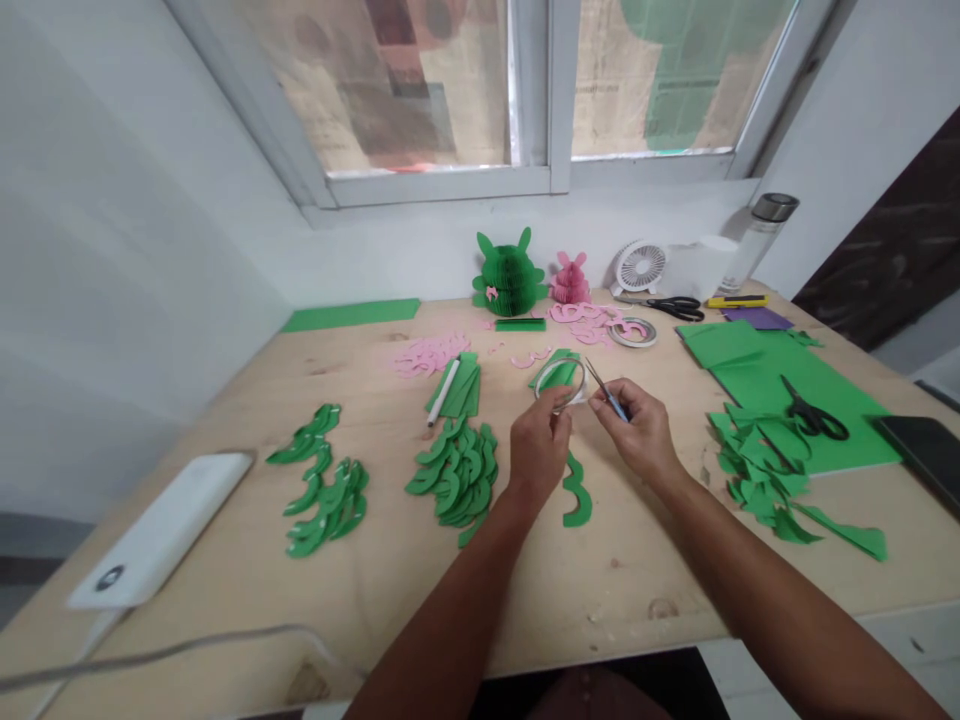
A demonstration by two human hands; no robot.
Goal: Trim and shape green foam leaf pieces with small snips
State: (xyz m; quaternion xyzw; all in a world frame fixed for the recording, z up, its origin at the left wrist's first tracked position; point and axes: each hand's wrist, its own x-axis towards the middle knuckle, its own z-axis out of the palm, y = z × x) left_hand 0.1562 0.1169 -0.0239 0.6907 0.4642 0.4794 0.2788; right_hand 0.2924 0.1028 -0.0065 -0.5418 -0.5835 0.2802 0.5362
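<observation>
My left hand is closed on a roll of tape, held up above the table. A short white piece of tape stretches from the roll toward my right hand. That hand is closed around blue-handled tweezers, their thin metal tips pointing up and left; its thumb and finger are close to the tape's end. Below my hands lies a wavy green paper cutout. Green paper strips sit just behind the roll. Left of my left hand is a pile of curved green cutouts.
More green cutouts and a white power bank with a cable are on the left. Green scraps, black scissors and a phone lie right. Honeycomb paper figures, pink cutouts and a fan are farther back.
</observation>
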